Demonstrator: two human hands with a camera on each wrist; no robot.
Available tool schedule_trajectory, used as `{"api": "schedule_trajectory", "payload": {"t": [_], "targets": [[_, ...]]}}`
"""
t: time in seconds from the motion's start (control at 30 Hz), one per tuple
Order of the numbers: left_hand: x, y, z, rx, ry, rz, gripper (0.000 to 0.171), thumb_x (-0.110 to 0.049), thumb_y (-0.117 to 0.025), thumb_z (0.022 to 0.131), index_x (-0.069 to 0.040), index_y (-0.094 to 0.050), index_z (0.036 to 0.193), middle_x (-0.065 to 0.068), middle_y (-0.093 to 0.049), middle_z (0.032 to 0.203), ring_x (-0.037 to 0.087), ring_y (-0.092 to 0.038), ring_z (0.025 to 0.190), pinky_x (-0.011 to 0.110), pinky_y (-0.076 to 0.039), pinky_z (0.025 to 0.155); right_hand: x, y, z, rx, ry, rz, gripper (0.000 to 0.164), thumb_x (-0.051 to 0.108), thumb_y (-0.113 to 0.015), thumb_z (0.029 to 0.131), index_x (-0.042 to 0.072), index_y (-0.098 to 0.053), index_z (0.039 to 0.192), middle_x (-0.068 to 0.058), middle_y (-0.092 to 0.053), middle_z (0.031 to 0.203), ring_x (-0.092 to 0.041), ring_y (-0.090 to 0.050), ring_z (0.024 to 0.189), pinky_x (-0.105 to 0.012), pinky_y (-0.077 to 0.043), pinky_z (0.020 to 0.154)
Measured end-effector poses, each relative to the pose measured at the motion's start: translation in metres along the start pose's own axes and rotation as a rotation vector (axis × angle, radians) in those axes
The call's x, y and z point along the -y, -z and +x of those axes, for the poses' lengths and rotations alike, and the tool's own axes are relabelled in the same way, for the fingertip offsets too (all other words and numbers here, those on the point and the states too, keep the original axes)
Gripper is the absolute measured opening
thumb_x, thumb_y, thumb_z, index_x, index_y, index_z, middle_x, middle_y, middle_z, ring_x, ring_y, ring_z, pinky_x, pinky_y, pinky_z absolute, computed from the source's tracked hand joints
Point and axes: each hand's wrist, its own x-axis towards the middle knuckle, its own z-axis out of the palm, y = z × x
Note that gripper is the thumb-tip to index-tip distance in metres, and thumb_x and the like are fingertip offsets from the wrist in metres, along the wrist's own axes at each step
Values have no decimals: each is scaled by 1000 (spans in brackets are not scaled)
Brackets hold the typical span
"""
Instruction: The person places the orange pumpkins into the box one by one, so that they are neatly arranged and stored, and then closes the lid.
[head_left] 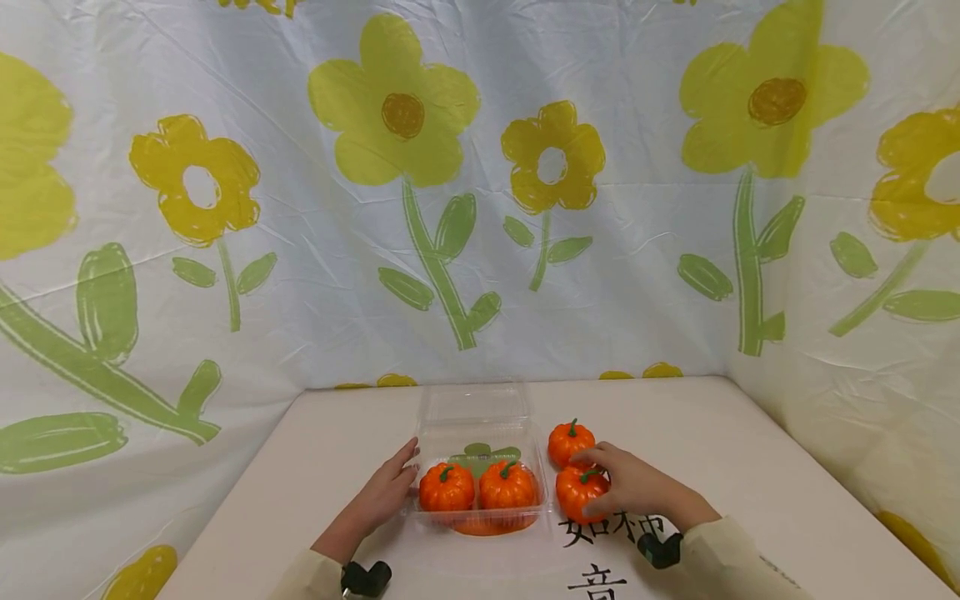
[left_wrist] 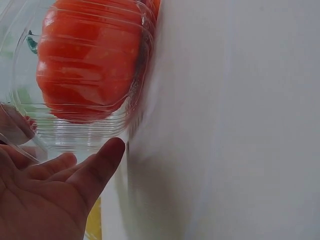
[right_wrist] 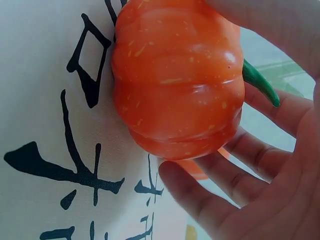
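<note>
A clear plastic clamshell box (head_left: 545, 479) stands on the table with its lid (head_left: 476, 405) raised at the back. Two small orange toy pumpkins, a left one (head_left: 447, 490) and a right one (head_left: 507, 490), sit side by side inside. Against the box's left side rests my left hand (head_left: 384, 493), its fingers fairly straight; the left wrist view shows the fingertips by the ribbed wall (left_wrist: 75, 131). My right hand (head_left: 637, 485) holds a third pumpkin (right_wrist: 180, 75) right of the box, thumb on one side and fingers round the other. Behind it is another pumpkin (head_left: 567, 444).
The pale table (head_left: 337, 433) has black printed characters (head_left: 597, 581) near its front right. A white cloth with yellow flowers (head_left: 630, 250) hangs behind it and along both sides. Dark wrist mounts sit on the left wrist (head_left: 366, 578) and right wrist (head_left: 660, 550).
</note>
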Motion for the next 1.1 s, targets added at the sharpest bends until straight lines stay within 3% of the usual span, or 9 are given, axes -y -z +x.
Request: {"api": "schedule_trajectory", "payload": {"t": [0.53,0.8,1.1], "targets": [[1,-1,-2,-9,2,-12,56,-16,-40,102,-6,-22,154,22,-36,152,40,-50,129,57,-42,104,-1,5,-3,52,-8,54,57,33,-83,72,20,-63,123,-4,-62,125,-28,-56,114,-57,-48,97],[1,0,-1,-8,5,-13,56,-16,-40,102,-6,-22,154,22,-36,153,39,-52,127,56,-43,103,0,12,-5,44,-1,58,56,32,-82,74,20,-63,126,-8,-60,132,-33,-53,121,-61,-43,100],[0,-1,1,-11,16,-7,55,-16,-39,102,-7,-22,154,22,-36,153,39,-51,128,55,-44,103,4,20,-5,35,26,63,58,33,-80,76,18,-61,129,-9,-58,135,-32,-54,120,-58,-46,99]]}}
